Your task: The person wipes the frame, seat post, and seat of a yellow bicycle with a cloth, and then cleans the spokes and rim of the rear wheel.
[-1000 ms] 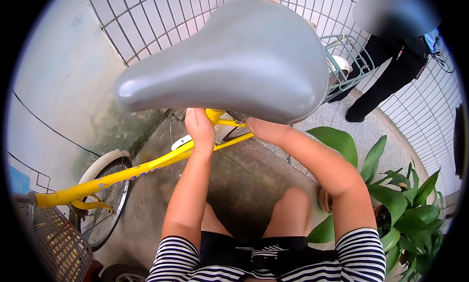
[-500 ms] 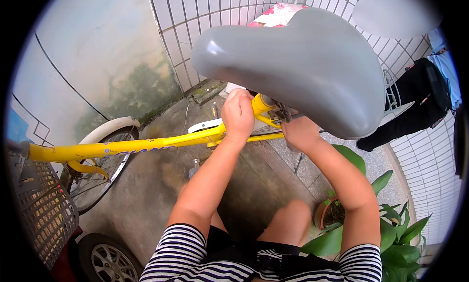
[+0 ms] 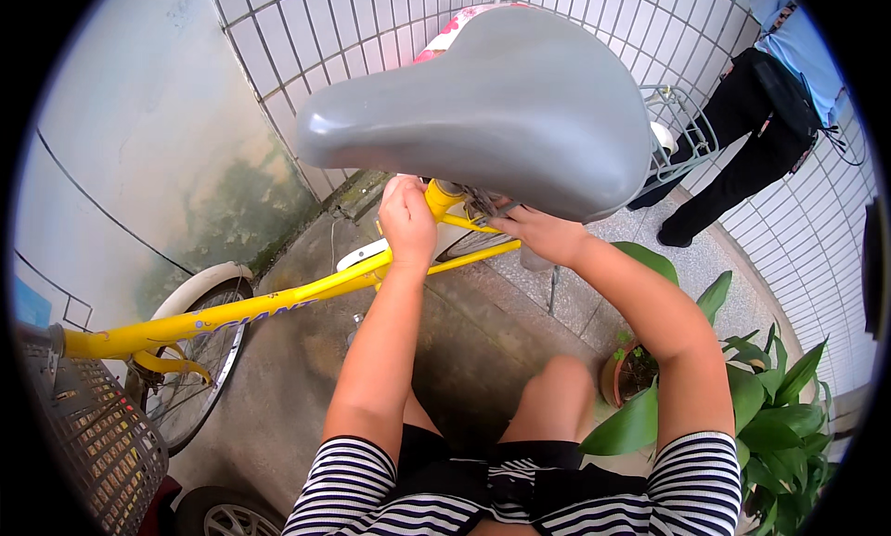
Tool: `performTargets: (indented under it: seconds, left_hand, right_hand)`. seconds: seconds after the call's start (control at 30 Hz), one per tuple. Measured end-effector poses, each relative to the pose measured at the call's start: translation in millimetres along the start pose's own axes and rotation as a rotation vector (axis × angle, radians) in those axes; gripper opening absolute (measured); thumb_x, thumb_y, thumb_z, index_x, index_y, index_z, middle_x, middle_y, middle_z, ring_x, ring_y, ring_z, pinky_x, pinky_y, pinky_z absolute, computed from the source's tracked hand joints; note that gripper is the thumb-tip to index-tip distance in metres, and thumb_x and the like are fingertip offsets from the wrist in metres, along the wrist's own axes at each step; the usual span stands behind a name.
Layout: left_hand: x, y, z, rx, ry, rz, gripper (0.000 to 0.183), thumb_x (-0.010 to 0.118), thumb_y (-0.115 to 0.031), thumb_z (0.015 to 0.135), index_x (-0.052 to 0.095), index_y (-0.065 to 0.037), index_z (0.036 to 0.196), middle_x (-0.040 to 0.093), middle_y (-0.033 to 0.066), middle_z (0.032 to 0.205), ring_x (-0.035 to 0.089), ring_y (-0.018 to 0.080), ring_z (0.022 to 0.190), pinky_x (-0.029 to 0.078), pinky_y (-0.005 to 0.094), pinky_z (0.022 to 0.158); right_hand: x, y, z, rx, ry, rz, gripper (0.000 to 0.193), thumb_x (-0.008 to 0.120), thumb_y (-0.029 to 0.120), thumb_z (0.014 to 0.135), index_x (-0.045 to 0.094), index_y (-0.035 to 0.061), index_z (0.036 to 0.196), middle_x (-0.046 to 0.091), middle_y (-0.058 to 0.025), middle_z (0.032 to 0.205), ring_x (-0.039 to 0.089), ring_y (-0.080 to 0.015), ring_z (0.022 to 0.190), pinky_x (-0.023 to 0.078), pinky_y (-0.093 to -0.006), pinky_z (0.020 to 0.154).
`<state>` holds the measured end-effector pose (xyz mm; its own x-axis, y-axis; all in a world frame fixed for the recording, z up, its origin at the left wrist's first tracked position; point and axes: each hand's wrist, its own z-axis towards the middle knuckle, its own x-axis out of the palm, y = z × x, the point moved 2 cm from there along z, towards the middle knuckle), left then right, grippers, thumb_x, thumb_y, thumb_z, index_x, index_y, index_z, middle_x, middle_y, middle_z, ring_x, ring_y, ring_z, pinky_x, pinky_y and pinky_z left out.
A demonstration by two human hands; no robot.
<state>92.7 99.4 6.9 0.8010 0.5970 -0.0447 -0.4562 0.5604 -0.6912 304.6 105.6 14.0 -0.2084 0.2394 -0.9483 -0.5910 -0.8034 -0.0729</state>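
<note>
A yellow bicycle stands across in front of me, its grey saddle filling the upper middle of the view. My left hand is wrapped round the yellow frame just below the saddle, beside the seat tube. Behind that tube, my right hand reaches under the saddle's rear, its fingers at the metal clamp. The saddle's edge and the hand itself hide most of these fingertips, so whether they grip anything cannot be made out.
A dark basket and the front wheel are at the left, with a car wheel below. Potted plants stand close to my right arm. A person in black trousers stands by the rear rack and tiled wall.
The whole view has shifted, so saddle, frame and hands appear farther left. Both hands stay at the frame below the saddle. More of the rear rack and the other person shows.
</note>
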Motion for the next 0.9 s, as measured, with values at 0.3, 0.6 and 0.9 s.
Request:
performTargets:
  seconds: [0.3, 0.6, 0.9]
  left_hand:
    - [-1, -6, 1, 0.009, 0.041, 0.038, 0.029, 0.033, -0.01, 0.086, 0.058, 0.003, 0.081, 0.056, 0.0139, 0.077, 0.053, 0.028, 0.072, 0.041, 0.0354, 0.068]
    - [-4, 7, 0, -0.048, 0.05, 0.006, 0.031, 0.036, -0.018, 0.093, 0.056, 0.005, 0.088, 0.057, 0.0085, 0.087, 0.052, 0.0174, 0.077, 0.042, 0.0303, 0.071]
    - [3, 7, -6, -0.185, 0.058, -0.148, 0.032, 0.036, -0.019, 0.092, 0.056, 0.007, 0.091, 0.057, 0.0113, 0.088, 0.054, 0.0215, 0.081, 0.042, 0.0339, 0.073]
  right_hand:
    - [7, 9, -24, 0.247, -0.351, -0.387, 0.031, 0.052, 0.014, 0.073, 0.06, 0.0137, 0.102, 0.051, -0.0027, 0.116, 0.041, -0.0212, 0.117, 0.027, -0.0388, 0.103]
    - [7, 36, -2, 0.069, -0.34, -0.062, 0.028, 0.053, 0.019, 0.068, 0.061, 0.0086, 0.093, 0.058, -0.0035, 0.099, 0.046, -0.022, 0.112, 0.026, -0.0381, 0.105]
    - [-10, 10, -8, 0.279, -0.412, -0.167, 0.043, 0.056, 0.026, 0.074, 0.057, 0.0132, 0.115, 0.043, -0.0078, 0.131, 0.036, -0.0228, 0.124, 0.025, -0.0398, 0.105]
